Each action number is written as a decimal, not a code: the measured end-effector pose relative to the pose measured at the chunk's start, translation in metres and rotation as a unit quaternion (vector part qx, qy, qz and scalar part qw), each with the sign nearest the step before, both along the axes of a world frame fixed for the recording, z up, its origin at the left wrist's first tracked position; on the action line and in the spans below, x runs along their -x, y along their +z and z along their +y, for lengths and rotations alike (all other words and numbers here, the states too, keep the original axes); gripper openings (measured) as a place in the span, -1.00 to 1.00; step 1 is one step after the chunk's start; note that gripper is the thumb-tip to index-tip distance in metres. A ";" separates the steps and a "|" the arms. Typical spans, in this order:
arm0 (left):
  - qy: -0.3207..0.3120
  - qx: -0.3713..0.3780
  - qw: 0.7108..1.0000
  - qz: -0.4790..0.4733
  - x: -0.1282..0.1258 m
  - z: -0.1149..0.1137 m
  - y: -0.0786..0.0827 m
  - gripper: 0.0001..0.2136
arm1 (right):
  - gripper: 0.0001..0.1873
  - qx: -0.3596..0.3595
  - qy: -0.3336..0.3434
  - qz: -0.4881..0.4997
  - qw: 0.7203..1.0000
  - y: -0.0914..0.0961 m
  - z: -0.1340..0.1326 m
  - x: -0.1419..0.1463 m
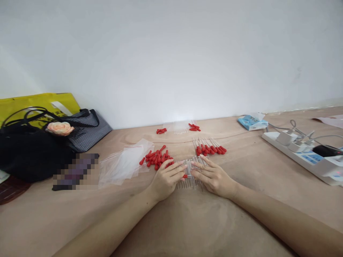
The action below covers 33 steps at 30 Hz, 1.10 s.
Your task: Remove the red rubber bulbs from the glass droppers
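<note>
My left hand (168, 179) is closed, with a red rubber dropper bulb (185, 176) showing at its fingertips. Facing it, my right hand (213, 177) has its fingers bent together around what looks like a thin glass tube, mostly hidden. Beneath both hands lies a row of clear glass tubes (187, 184), side by side. Loose red bulbs (157, 157) form a pile just beyond my left hand. Past my right hand, several droppers with red bulbs fitted (210, 149) lie in a bunch, their tubes pointing toward the wall.
Clear plastic zip bags (125, 162) spread out at the left. More droppers (194, 127) and a clear bag lie near the wall. A tissue pack (252, 122) and a power strip (300, 155) with plugs stand right. Dark bags (32, 153) fill the far left.
</note>
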<state>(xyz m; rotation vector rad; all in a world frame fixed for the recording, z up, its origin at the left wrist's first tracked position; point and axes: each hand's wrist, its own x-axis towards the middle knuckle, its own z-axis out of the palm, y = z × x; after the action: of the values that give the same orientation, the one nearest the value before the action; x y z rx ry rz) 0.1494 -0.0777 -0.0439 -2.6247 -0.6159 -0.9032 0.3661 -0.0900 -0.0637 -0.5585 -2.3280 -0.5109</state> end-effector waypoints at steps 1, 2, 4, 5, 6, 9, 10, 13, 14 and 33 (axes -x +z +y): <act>-0.001 0.005 1.000 -0.001 0.000 0.000 0.000 -0.85 | -0.70 0.000 0.000 0.000 1.000 0.000 0.000 0.000; -0.002 0.008 1.000 -0.002 0.000 0.000 0.000 -0.86 | -0.70 0.000 0.001 0.001 1.000 0.000 0.000 0.000; -0.004 0.014 1.000 -0.008 0.000 0.000 -0.001 -0.86 | -0.71 -0.005 0.004 0.004 1.000 0.000 0.000 0.000; -0.005 0.015 1.000 -0.011 0.000 0.000 -0.001 -0.86 | -0.71 -0.008 0.005 0.005 1.000 0.001 0.000 -0.001; -0.005 0.017 1.000 -0.013 0.001 0.001 -0.001 -0.85 | -0.71 -0.012 0.006 0.007 1.000 0.001 -0.001 -0.001; -0.008 0.015 1.000 -0.021 0.001 0.001 -0.002 -0.84 | -0.73 -0.018 0.001 0.012 1.000 0.002 -0.002 0.000; -0.008 0.013 1.000 -0.024 0.001 0.001 -0.002 -0.85 | -0.74 -0.017 -0.002 0.013 1.000 0.002 -0.002 0.000; -0.005 0.010 0.999 -0.031 0.000 0.000 -0.004 -0.86 | -0.75 -0.016 -0.010 0.022 1.000 0.001 -0.002 0.001; -0.005 0.010 0.999 -0.032 0.001 0.000 -0.004 -0.87 | -0.75 -0.016 -0.011 0.025 1.000 0.000 -0.003 0.001; 0.404 0.285 0.857 -0.142 0.091 0.057 0.025 -0.68 | -0.73 0.088 -0.331 0.066 0.937 0.006 0.002 -0.024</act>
<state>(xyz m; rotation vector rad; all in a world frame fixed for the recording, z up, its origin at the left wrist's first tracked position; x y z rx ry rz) 0.0586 -0.0204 -0.0185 -2.2320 -2.1337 -0.8950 0.3900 -0.0883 -0.0573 -1.4378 -2.0279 -0.5432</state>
